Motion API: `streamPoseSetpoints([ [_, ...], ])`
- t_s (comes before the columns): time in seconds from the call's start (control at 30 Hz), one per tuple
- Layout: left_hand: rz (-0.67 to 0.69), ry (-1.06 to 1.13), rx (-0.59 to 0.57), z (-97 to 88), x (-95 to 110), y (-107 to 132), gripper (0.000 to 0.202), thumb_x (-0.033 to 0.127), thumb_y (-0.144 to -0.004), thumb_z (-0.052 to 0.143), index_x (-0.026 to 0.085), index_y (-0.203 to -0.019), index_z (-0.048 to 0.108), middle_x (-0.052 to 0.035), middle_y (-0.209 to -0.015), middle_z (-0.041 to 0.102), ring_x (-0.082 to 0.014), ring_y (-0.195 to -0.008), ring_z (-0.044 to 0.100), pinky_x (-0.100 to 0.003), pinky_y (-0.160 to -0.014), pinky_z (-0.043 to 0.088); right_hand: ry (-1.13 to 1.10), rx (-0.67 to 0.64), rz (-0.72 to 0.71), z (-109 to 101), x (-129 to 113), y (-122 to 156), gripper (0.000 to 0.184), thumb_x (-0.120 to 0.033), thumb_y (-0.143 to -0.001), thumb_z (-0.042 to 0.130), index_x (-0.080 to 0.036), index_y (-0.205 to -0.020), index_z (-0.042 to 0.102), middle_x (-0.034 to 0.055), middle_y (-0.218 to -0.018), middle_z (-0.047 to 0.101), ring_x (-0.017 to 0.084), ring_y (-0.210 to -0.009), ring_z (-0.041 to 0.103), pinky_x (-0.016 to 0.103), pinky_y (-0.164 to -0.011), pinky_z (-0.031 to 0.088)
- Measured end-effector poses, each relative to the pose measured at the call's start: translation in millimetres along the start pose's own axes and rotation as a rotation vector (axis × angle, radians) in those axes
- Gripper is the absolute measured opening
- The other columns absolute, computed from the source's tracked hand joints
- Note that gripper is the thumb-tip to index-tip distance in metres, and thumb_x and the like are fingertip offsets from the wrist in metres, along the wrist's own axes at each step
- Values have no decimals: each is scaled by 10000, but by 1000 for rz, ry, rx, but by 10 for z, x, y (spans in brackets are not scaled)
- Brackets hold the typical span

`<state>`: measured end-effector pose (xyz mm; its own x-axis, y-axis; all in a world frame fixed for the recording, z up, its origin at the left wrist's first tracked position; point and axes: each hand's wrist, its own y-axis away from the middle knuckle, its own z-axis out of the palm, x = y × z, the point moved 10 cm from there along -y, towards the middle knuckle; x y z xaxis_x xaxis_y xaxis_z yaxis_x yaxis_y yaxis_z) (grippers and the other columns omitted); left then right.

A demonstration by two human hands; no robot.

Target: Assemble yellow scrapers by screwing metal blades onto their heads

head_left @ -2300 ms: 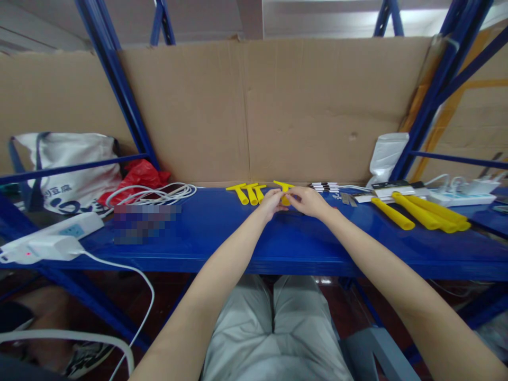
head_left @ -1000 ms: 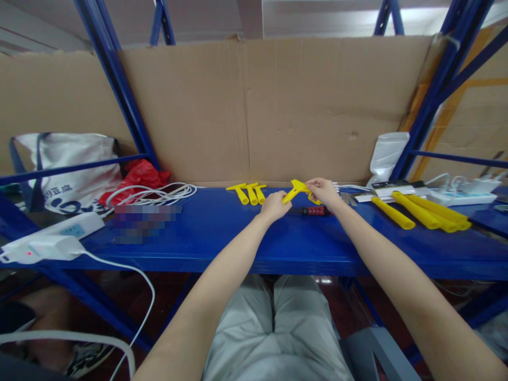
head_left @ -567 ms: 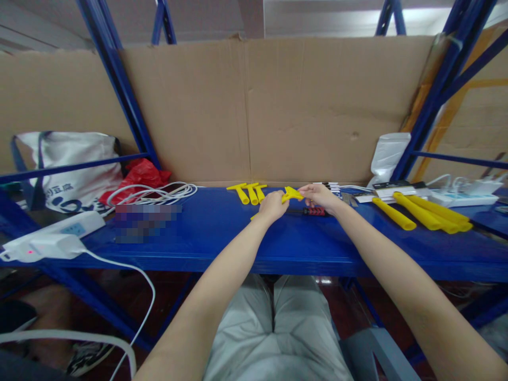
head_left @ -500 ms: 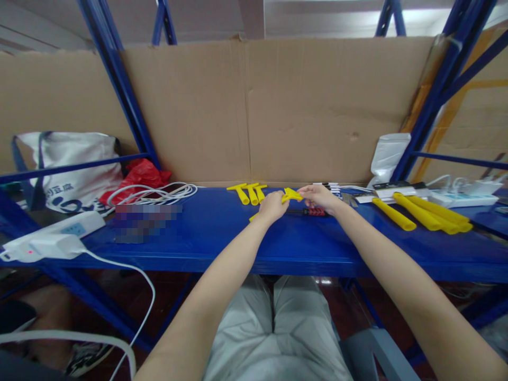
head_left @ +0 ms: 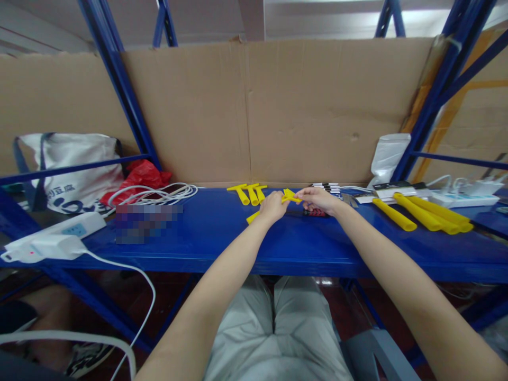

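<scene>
My left hand [head_left: 273, 206] is closed round the handle of a yellow T-shaped scraper [head_left: 291, 197], whose lower end sticks out left of the fist. My right hand [head_left: 316, 199] pinches the scraper's head from the right. Both hands hover just above the blue shelf [head_left: 278, 238]. A red-and-black screwdriver [head_left: 317, 212] lies on the shelf under my right hand. Three more yellow scrapers [head_left: 251, 192] lie in a row just left of my hands.
Long yellow handles [head_left: 424, 214] lie at the right beside white boxes [head_left: 391, 191] and a power strip [head_left: 462, 198]. A white cable coil [head_left: 159, 193], red bag [head_left: 137, 177] and tote bag [head_left: 67, 169] sit left. A cardboard sheet [head_left: 254, 111] backs the shelf.
The scraper was lifted and turned between my hands, then lowered again; its handle end now shows left of my left fist. The screwdriver became visible under my right hand.
</scene>
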<state>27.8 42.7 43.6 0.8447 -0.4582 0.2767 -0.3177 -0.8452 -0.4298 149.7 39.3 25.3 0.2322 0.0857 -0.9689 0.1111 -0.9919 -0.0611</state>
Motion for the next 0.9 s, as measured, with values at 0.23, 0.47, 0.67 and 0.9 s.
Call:
streamPoseSetpoints([
  [0.23,10,13,-34,48,21,15,277,339,-866,494,169,-1051,611,-91,-1124,622,-210,-1048,579,-290,-865,446,18,300,12,-668,60,-2,116,-117,-792,547,-142,-882,616,30,-732,650,48,-498,504,156,-473,404],
  [0.47,36,18,-51,101,50,10,277,335,-852,509,168,-1045,615,-86,-1119,626,-226,-1046,579,-307,-862,452,910,804,288,-1807,237,309,202,-127,-705,564,-81,-854,691,196,-883,663,288,-919,622,340,-750,486],
  [0.67,38,23,-57,107,66,12,273,332,-852,512,178,-1052,617,-83,-1124,622,-215,-1061,570,-301,-886,442,941,831,450,-2061,544,433,426,-316,-717,632,-52,-1052,647,242,-1041,621,329,-1044,581,386,-821,485],
  [0.9,39,36,-62,121,70,7,277,337,-853,514,181,-1061,612,-82,-1129,615,-212,-1075,562,-305,-899,437,953,822,529,-1975,572,510,485,-324,-704,675,-67,-1111,612,249,-1102,599,332,-1082,564,424,-859,475],
])
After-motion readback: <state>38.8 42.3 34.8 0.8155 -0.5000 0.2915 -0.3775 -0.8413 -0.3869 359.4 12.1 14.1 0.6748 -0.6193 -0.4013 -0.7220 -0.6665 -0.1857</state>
